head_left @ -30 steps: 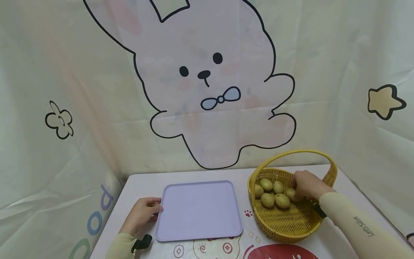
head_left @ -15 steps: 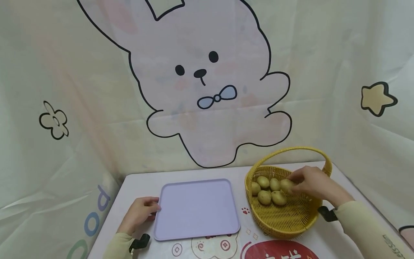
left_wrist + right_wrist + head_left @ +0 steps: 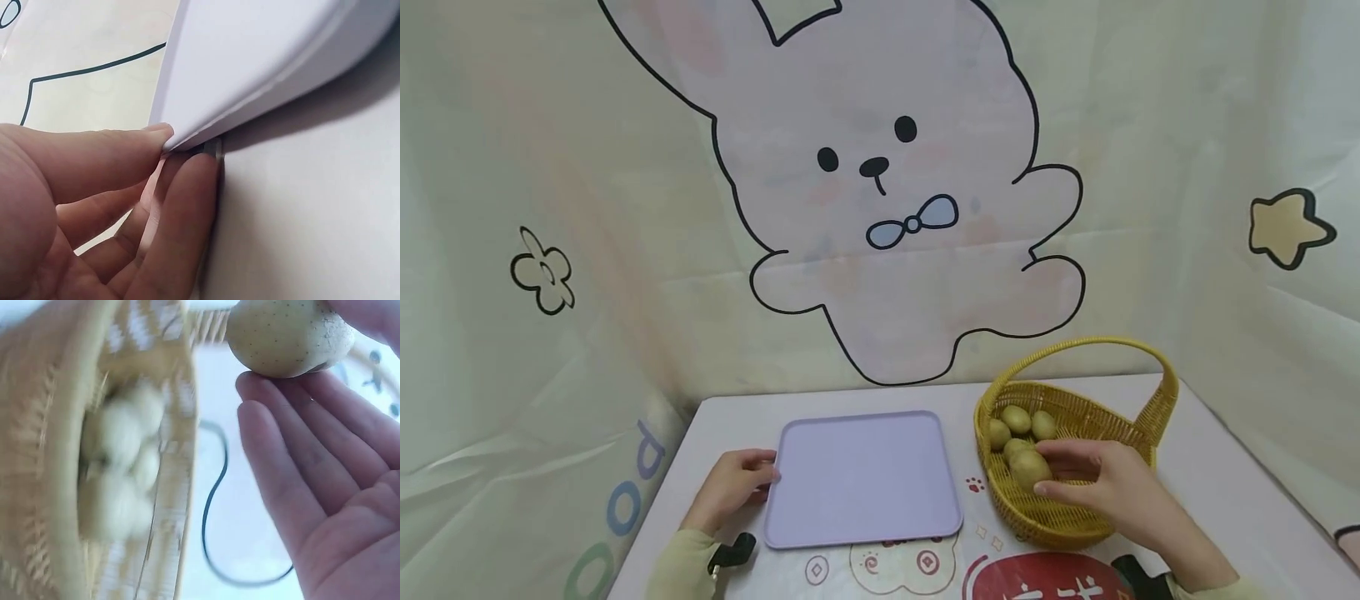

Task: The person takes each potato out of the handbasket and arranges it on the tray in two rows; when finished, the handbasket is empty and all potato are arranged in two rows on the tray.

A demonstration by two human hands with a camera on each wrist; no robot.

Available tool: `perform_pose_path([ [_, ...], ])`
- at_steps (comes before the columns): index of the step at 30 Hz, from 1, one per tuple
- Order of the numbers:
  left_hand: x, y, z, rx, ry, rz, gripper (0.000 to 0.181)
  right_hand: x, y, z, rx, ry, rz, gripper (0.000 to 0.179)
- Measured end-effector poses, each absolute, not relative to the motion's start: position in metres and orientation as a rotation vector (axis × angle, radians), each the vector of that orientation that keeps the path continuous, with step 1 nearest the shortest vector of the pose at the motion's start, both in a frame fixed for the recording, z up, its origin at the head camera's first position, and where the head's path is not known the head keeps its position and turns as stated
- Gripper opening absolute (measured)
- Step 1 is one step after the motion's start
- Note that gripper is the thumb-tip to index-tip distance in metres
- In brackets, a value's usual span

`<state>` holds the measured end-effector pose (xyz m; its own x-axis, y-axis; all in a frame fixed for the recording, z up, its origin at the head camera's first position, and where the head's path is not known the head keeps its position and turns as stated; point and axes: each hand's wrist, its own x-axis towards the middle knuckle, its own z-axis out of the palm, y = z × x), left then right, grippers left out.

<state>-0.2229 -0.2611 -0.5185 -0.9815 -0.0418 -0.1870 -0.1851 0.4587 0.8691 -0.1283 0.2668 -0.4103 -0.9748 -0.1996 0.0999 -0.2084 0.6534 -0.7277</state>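
Observation:
On the left, my left hand (image 3: 726,487) pinches the near-left rim of a pale lilac tray (image 3: 861,479). In the left wrist view the thumb lies on top of the tray's edge (image 3: 250,75), with fingers beneath it. My right hand (image 3: 1112,487) holds a round, speckled yellow-green potato or pear (image 3: 1028,472) between thumb and fingertips, over the front part of a yellow wicker basket (image 3: 1045,529). Close up, the held piece (image 3: 287,337) shows small dark dots. Several similar pieces (image 3: 1017,419) lie at the basket's left; one is partly hidden behind the held one.
The basket's tall arched handle (image 3: 1090,342) rises behind and right of my right hand. A white table (image 3: 730,417) carries both tray and basket, with red print (image 3: 1045,575) at its front. A cloth backdrop (image 3: 880,292) with a cartoon animal stands behind.
My right hand has lifted one round piece from the right of the group and brought it toward the front left of the basket. The left hand stays at the tray; the view shifts slightly.

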Motion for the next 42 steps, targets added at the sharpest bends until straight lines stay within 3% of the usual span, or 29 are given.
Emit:
perform_pose_path([
  [8,-0.221,-0.247,-0.521,-0.128,2.560,1.600,0.051,-0.134,0.214,-0.418,0.469,-2.804,1.346,0.044],
  [14,-0.220,-0.236,-0.525,-0.104,2.555,1.620,0.049,-0.171,0.168,-0.437,0.585,-2.749,1.497,0.047],
  [24,-0.215,-0.212,-0.526,-0.064,2.458,1.684,0.050,-0.219,0.097,-0.468,0.496,-2.810,1.433,0.045],
  [42,-0.213,-0.203,-0.525,-0.032,2.413,1.688,0.051,-0.243,0.052,-0.493,0.507,-2.859,1.336,0.046],
])
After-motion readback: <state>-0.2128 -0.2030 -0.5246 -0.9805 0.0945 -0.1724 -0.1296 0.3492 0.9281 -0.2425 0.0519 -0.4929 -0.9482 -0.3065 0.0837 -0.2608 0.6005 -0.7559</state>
